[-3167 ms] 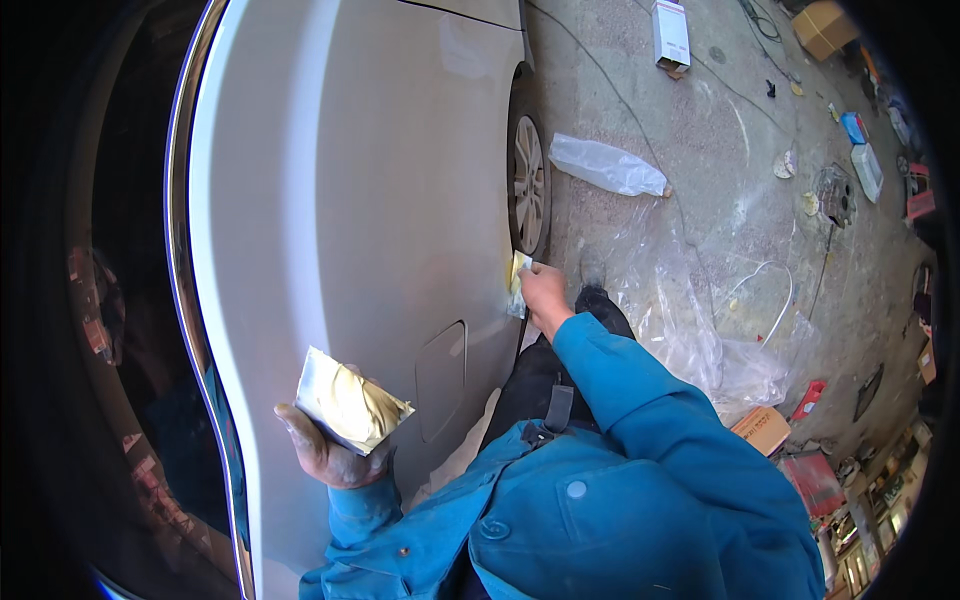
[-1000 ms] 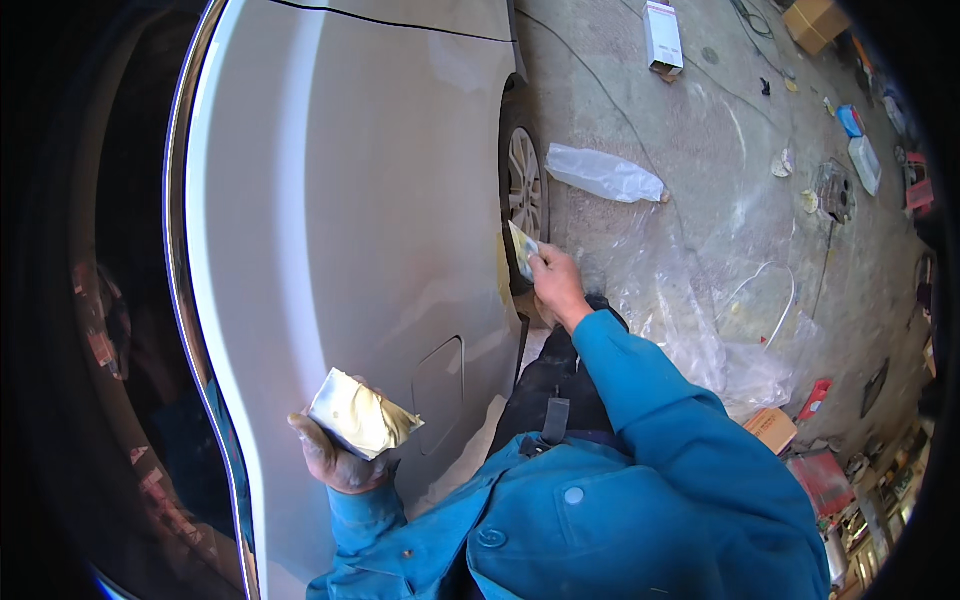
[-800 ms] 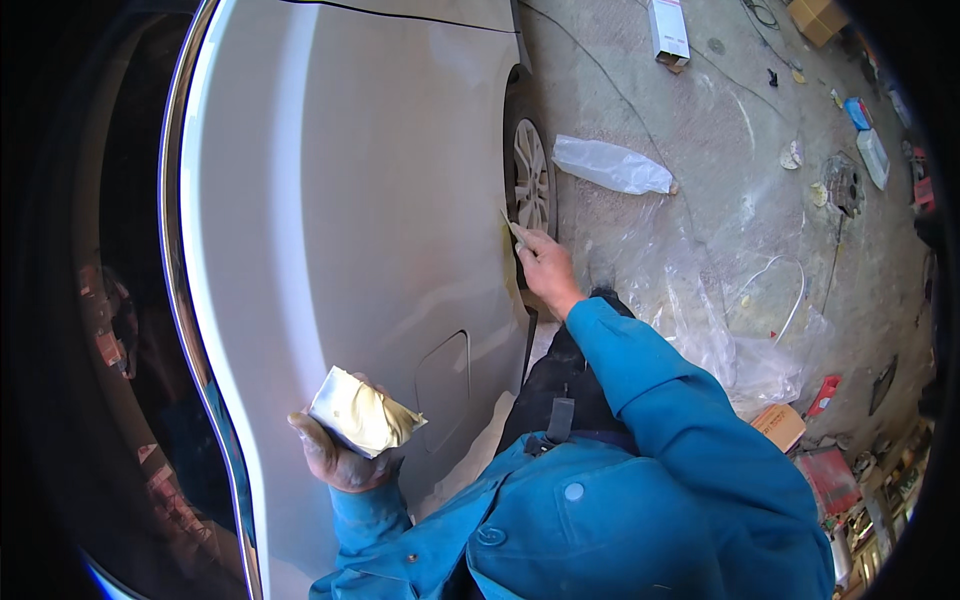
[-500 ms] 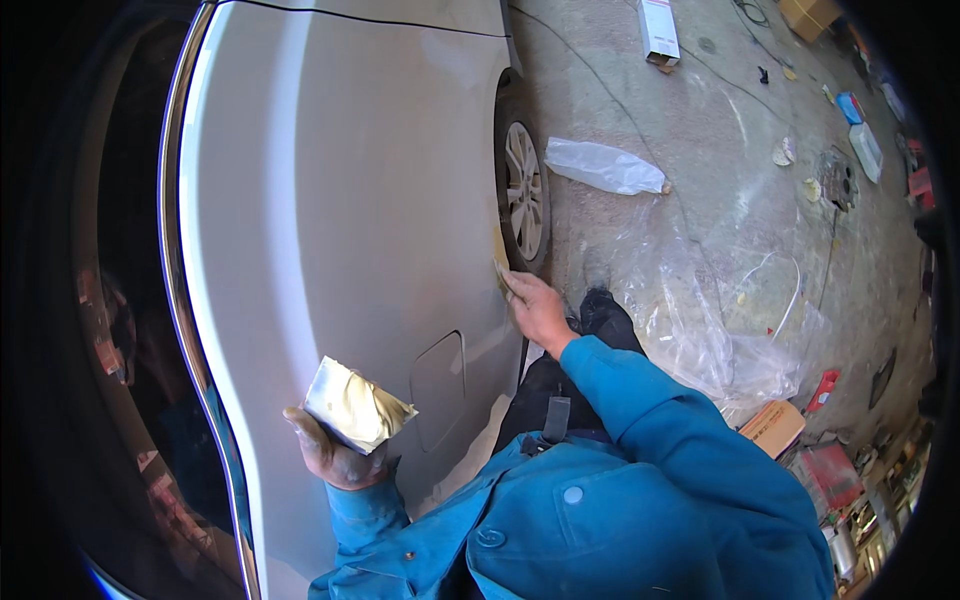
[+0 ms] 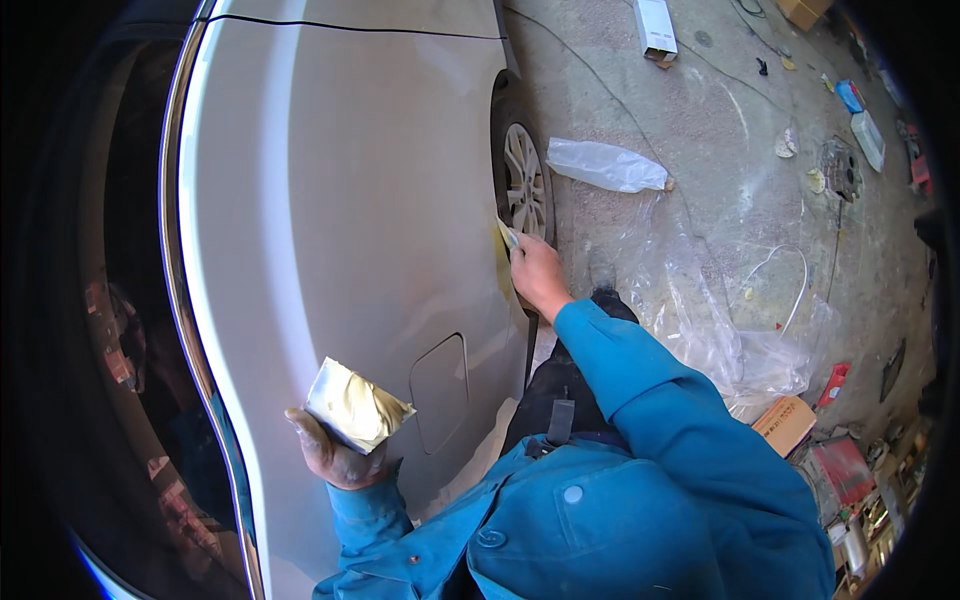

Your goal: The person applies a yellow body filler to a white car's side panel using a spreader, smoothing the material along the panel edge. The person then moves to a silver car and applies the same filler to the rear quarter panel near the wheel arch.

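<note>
Holds a small board (image 5: 322, 387) laden with cream paste (image 5: 364, 410) in the left hand (image 5: 338, 458), supporting it from beneath, over the silver car panel (image 5: 380, 190) and near the rounded flap (image 5: 440, 390). Pinches a thin spreader (image 5: 506, 234) between thumb and fingers of the right hand (image 5: 540, 278), at the yellowish patch (image 5: 502, 268) along the wheel-arch edge, beside the wheel (image 5: 524, 180); cannot confirm contact. Includes a translucent plastic bag (image 5: 608, 165) on the floor (image 5: 700, 150).

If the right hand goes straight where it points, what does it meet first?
Probably the car panel beside the wheel; the held spreader may touch it, though depth is unclear.
</note>
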A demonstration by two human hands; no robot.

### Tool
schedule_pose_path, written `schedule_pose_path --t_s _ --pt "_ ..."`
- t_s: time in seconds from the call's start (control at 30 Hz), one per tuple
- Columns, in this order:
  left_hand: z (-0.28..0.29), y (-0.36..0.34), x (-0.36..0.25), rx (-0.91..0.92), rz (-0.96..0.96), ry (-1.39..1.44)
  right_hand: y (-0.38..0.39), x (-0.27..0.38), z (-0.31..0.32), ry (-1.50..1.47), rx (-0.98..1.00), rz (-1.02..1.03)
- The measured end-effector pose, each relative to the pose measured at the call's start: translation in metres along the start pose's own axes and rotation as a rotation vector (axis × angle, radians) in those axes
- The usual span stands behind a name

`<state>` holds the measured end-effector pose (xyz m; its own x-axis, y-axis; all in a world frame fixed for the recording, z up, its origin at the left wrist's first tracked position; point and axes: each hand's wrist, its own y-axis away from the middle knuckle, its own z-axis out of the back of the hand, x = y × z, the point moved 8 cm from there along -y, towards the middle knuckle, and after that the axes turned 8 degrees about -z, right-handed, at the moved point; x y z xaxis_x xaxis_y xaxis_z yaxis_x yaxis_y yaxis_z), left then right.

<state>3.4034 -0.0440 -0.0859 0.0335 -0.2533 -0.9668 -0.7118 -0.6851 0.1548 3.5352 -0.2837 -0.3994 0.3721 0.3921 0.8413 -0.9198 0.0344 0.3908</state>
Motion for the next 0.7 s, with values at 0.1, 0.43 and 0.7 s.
schedule_pose_path --t_s 0.1,0.43,0.7 --pt "0.003 -0.001 0.002 0.031 0.008 -0.014 -0.003 0.005 -0.012 0.029 -0.044 0.061" --pt "-0.006 0.006 -0.005 -0.075 0.001 -0.077 0.020 0.009 0.015 -0.068 0.158 0.026" --pt "-0.004 -0.001 -0.001 0.100 -0.001 -0.047 -0.008 0.008 0.006 0.000 0.080 0.117"
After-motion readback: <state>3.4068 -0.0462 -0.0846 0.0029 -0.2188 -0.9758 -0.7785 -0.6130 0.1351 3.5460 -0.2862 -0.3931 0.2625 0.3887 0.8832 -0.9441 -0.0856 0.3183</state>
